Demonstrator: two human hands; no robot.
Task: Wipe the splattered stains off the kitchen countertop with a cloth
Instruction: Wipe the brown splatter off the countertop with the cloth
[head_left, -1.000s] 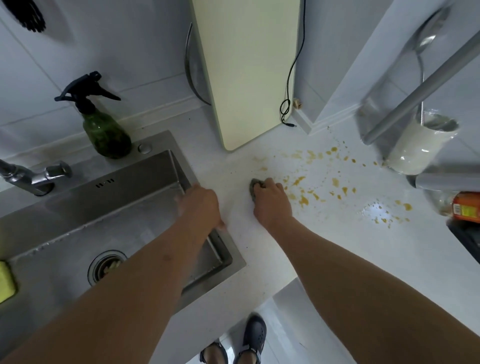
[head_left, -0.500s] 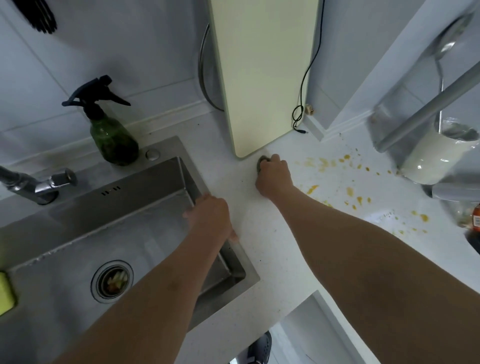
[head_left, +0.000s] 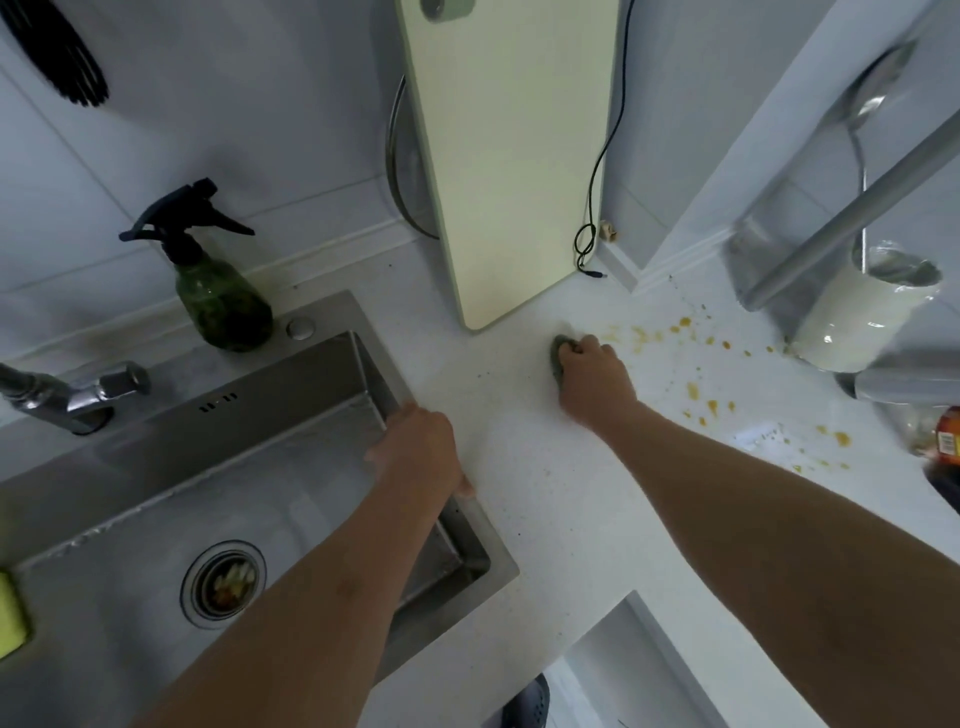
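My right hand (head_left: 595, 382) grips a small grey-green cloth (head_left: 558, 353) bunched under its fingers and presses it on the white countertop (head_left: 545, 493), just in front of the pale cutting board. Orange-yellow stains (head_left: 670, 330) spatter the counter to the right of the cloth, with more drops (head_left: 711, 405) nearer me and others (head_left: 839, 439) by the jar. My left hand (head_left: 421, 454) rests on the sink's right rim, fingers curled over the edge.
A steel sink (head_left: 332, 358) with tap (head_left: 67, 395) fills the left. A green spray bottle (head_left: 221, 296) stands behind it. A pale cutting board (head_left: 514, 156) leans on the wall. A white holder (head_left: 857, 317) and an orange-labelled jar (head_left: 948, 436) sit at right.
My right hand pushed the cloth away from me up to the cutting board, then shifted it slightly right. The stains nearest the hand are gone. My left hand stayed on the sink rim.
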